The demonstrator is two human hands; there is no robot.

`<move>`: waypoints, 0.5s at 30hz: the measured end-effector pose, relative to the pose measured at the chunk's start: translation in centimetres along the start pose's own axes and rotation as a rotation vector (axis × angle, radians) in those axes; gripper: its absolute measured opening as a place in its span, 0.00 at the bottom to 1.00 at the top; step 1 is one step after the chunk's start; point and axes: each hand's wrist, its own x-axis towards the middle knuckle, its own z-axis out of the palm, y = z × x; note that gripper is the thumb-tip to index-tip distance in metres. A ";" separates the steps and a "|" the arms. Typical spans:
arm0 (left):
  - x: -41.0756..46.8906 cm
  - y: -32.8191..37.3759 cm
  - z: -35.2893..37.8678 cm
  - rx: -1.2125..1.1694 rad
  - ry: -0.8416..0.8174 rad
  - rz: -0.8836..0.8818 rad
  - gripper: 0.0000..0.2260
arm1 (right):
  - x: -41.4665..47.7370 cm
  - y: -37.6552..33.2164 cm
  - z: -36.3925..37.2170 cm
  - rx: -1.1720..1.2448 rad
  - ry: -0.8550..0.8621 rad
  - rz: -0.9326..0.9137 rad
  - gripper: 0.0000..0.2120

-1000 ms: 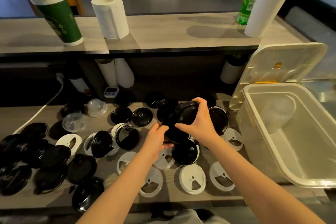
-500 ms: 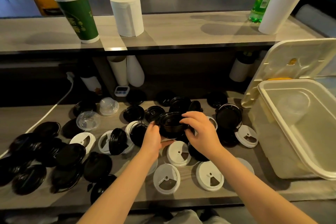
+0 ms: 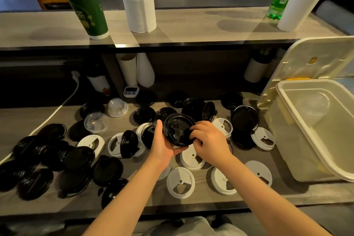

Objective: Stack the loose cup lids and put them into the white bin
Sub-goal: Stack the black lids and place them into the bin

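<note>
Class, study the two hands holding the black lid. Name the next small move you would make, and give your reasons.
Probably free the right hand and reach for the loose black lid just behind, while the left hand cradles the held lid. Many lids lie scattered, so the white bin can likely wait.

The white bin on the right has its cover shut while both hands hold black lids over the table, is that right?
Not quite. The head view shows the white bin with its cover open, tipped up behind it. The rest stands: the left hand and right hand both hold black lids over the table.
</note>
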 end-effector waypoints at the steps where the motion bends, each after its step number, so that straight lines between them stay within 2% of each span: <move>1: 0.0 -0.3 -0.1 0.033 -0.001 -0.001 0.23 | -0.1 -0.1 0.1 -0.005 0.005 0.002 0.14; 5: 0.4 -0.9 0.0 0.208 0.144 0.077 0.12 | -0.8 0.3 0.9 -0.027 -0.013 0.007 0.14; 8: 0.4 -0.8 0.4 0.259 0.209 0.112 0.09 | -1.3 1.0 1.1 -0.018 -0.049 0.004 0.12; 11: 0.5 -0.8 0.5 0.311 0.203 0.133 0.10 | -2.0 1.6 1.2 0.060 -0.029 0.025 0.12; 13: 0.7 -1.0 0.3 0.324 0.189 0.122 0.11 | -2.3 1.6 1.0 0.164 0.063 0.163 0.09; 15: 0.7 -1.1 0.2 0.341 0.172 0.116 0.12 | -2.0 1.5 0.8 0.289 0.099 0.411 0.09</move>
